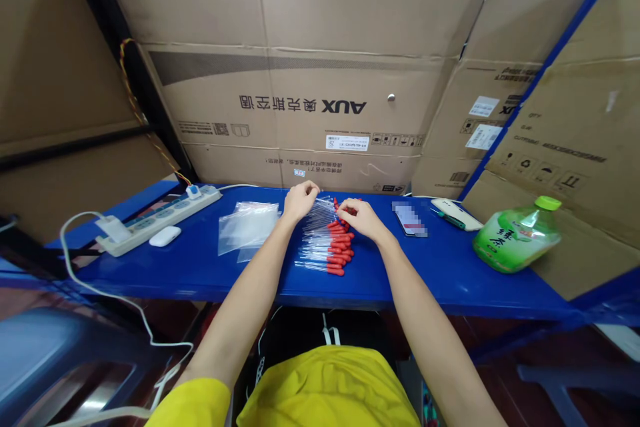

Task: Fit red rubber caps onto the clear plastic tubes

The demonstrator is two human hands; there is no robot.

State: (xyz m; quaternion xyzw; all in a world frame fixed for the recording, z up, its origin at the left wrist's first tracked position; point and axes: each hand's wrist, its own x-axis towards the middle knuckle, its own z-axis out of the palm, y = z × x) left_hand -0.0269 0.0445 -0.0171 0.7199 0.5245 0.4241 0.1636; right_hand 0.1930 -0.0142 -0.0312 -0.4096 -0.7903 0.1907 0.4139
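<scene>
Nearest us are our yellow shirt (330, 387) and black trousers (300, 333) with a white cord. Blurred blue stools (45, 347) stand low at left and right, and a white cable (147, 327) droops past the near left edge of the blue table (380, 280).

The droppers (320, 240) lie in the middle of this glossy surface in a loose row running near to far, clear stems to the left, red bulbs to the right. At the row's far end, our left hand (300, 201) curls its fingers in beside the stems; we cannot tell whether it grasps one. Our right hand (364, 217) brings thumb and fingers together over the bulbs, and its grip is likewise unclear to us.

Left of the row, clear bags (250, 225) overlap flat on the table. Farther left are a small white case (165, 235) and a slanting power strip (160, 219). To the right we see a phone (406, 219), a green pen (450, 218) by a white slab (467, 215), and a tilted green bottle (515, 240).

Beyond, cardboard (310, 13) walls us in, its AUX print upside down, between a black post (110, 33) at left and a blue post (550, 62) at right.
</scene>
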